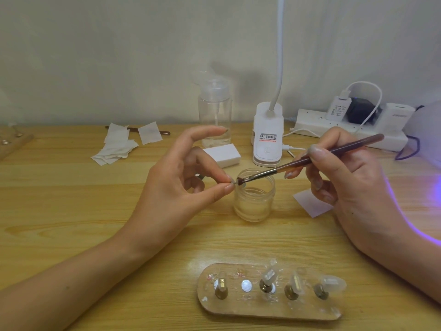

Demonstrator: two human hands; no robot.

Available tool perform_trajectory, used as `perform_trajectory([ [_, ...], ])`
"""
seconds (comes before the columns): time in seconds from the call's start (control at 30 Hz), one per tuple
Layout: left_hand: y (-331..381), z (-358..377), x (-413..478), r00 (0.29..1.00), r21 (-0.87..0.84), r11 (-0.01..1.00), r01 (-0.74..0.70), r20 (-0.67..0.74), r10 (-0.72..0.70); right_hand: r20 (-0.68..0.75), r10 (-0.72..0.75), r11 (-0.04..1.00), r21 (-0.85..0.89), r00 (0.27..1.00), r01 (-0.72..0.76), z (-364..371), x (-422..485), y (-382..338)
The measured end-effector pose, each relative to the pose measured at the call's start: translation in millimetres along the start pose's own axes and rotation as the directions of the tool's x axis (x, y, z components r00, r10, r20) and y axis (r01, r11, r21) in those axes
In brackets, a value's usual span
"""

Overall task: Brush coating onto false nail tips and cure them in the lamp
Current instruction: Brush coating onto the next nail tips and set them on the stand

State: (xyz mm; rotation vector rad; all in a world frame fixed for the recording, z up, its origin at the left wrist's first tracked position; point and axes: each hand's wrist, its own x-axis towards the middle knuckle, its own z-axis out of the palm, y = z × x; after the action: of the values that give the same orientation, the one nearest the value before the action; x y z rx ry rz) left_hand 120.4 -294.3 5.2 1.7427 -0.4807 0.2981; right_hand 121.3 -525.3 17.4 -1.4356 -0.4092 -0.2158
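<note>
Brush [310,161]: dark reddish handle, metal ferrule, flat dark bristles. Gripped by right hand [353,177], slanting down-left, bristles touching nail tip [235,183] over jar mouth.
Nail tip: tiny, clear, pinched by left hand [176,177] between thumb and fingertip (mostly hidden).
Jar [254,199]: clear glass, lidless, upright, beyond holder board [238,304].
Holder board: oval, wooden, nearest viewer. Four brass pegs with mounted tips [268,278], clear. Second spot bare silver disc.
Lamp [427,130]: white, far right edge, violet glow.
</note>
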Motion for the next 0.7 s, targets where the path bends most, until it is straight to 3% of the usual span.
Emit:
perform_trajectory([
  [0.17, 0.6, 0.2, -0.2, 1.0, 0.015, 1.0, -0.011, 0.003, 0.011, -0.066, 0.019, 1.0, -0.005, 0.998, -0.019, -2.5, 1.3, 0.4],
  [0.33, 0.3, 0.5, 0.0, 1.0, 0.015, 1.0, -0.02, 0.008, 0.02, 0.005, -0.001, 1.0, 0.021, 1.0, 0.001, -1.3, 0.5, 0.8],
  [0.53, 0.2, 0.4, -0.2, 1.0, 0.026, 0.999, -0.028, 0.012, 0.028, -0.054, 0.017, 1.0, -0.008, 0.998, -0.017, -3.1, 1.0, 1.1],
  [0.7, 0.0, 0.0, 0.0, 1.0, 0.031, 0.999, -0.028, 0.014, 0.028, 0.011, 0.002, 1.0, 0.0, 1.0, -0.002, -0.6, 0.3, 0.6],
])
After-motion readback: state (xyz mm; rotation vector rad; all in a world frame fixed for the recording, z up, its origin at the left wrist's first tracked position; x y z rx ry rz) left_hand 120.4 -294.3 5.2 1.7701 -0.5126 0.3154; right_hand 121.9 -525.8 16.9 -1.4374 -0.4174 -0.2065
